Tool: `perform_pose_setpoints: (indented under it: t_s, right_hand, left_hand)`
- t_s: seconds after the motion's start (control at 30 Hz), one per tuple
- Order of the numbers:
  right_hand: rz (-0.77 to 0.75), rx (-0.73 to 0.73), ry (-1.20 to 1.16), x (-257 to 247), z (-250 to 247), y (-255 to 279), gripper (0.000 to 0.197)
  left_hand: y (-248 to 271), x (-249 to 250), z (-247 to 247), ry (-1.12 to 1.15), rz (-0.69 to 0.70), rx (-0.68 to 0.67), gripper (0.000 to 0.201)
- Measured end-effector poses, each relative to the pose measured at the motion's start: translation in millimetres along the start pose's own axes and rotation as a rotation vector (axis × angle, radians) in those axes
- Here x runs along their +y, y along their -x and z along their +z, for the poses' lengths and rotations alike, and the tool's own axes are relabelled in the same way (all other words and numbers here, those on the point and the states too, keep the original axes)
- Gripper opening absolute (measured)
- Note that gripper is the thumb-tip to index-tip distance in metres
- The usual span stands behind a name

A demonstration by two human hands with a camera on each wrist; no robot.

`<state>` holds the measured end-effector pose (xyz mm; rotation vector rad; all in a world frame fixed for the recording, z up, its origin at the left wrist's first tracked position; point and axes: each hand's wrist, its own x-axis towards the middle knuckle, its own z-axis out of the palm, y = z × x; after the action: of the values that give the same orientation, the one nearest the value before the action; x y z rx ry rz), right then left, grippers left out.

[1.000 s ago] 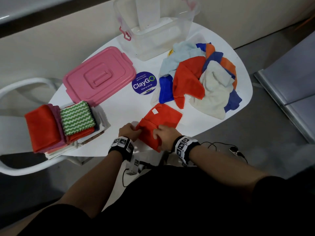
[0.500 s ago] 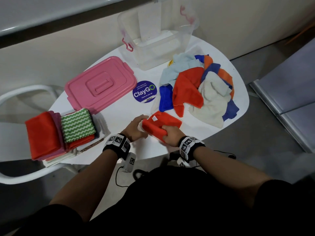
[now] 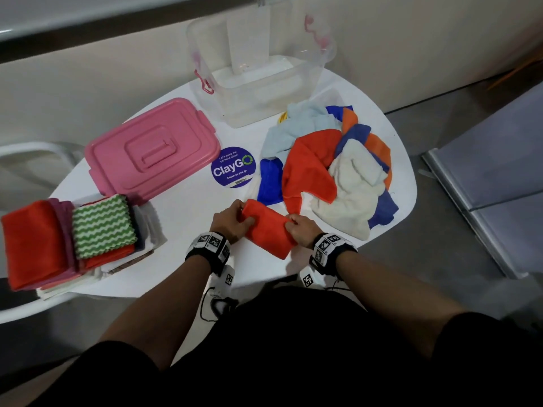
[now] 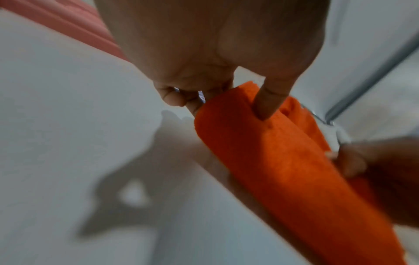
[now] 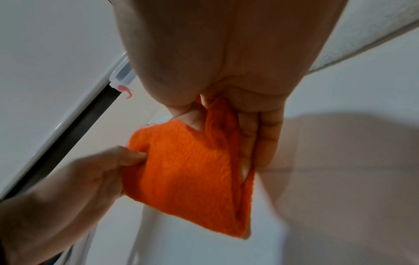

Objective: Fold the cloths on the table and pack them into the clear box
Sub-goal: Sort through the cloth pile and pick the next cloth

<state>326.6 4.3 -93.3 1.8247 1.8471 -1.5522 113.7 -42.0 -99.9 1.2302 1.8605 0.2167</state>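
Observation:
A folded orange cloth (image 3: pixel 269 230) is held just above the white table (image 3: pixel 188 218) near its front edge. My left hand (image 3: pixel 233 220) pinches its left end, thumb pressed on top (image 4: pixel 267 105). My right hand (image 3: pixel 299 230) grips its right end, fingers curled round the fold (image 5: pixel 249 143). The clear box (image 3: pixel 261 83) stands open at the back of the table, with nothing in it that I can make out. A loose pile of cloths (image 3: pixel 332 168) in red, blue, cream and pale blue lies at the right.
The pink lid (image 3: pixel 152 151) lies left of centre beside a round purple sticker (image 3: pixel 233 167). A stack of folded cloths (image 3: pixel 67 239), orange and green-white zigzag on top, sits at the left edge. A white chair (image 3: pixel 26 154) stands beyond the table's left side.
The orange cloth lay half-folded flat on the table; both hands have folded it smaller and lifted it slightly. The head view has shifted closer to the table.

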Motion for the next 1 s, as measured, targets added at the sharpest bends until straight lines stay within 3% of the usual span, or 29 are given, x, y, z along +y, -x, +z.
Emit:
perform_pose_setpoints:
  t_s: [0.07, 0.13, 0.3, 0.4, 0.53, 0.67, 0.83, 0.9, 1.0]
  right_hand:
    - [-0.002, -0.002, 0.045, 3.9, -3.4, -4.6, 0.03]
    - [-0.003, -0.007, 0.08, 8.2, -6.7, -8.4, 0.029]
    - [-0.068, 0.031, 0.356, 9.4, -12.7, -15.5, 0.032]
    - [-0.205, 0.144, 0.59, -3.1, -18.0, -14.6, 0.034]
    - [-0.395, 0.172, 0.678, -9.7, -20.1, -16.9, 0.039]
    - [-0.416, 0.023, 0.508, -8.5, -15.1, -28.6, 0.04]
    - [-0.233, -0.077, 0.271, -0.4, -20.8, -40.1, 0.041]
    - [-0.237, -0.135, 0.296, -4.6, -23.6, -40.4, 0.046]
    - [-0.35, -0.19, 0.284, -27.0, -20.8, -35.3, 0.073]
  left_hand:
    - [-5.4, -7.8, 7.5, -0.206, 0.032, 0.019, 0.05]
    - [-8.4, -13.5, 16.2, -0.246, 0.039, 0.057, 0.048]
    - [-6.2, -8.3, 28.5, -0.208, -0.019, 0.155, 0.044]
    - [-0.2, -3.9, 30.5, -0.116, -0.102, 0.235, 0.045]
    - [6.2, -4.6, 29.6, -0.021, -0.253, 0.323, 0.061]
    - [0.3, -0.4, 26.4, -0.017, -0.347, 0.203, 0.061]
    - [2.6, 6.4, 26.6, 0.429, -0.449, 0.068, 0.059]
    - [8.2, 8.0, 22.8, 0.541, -0.414, 0.04, 0.059]
    - [17.2, 8.7, 9.2, 0.677, -0.29, -0.012, 0.056]
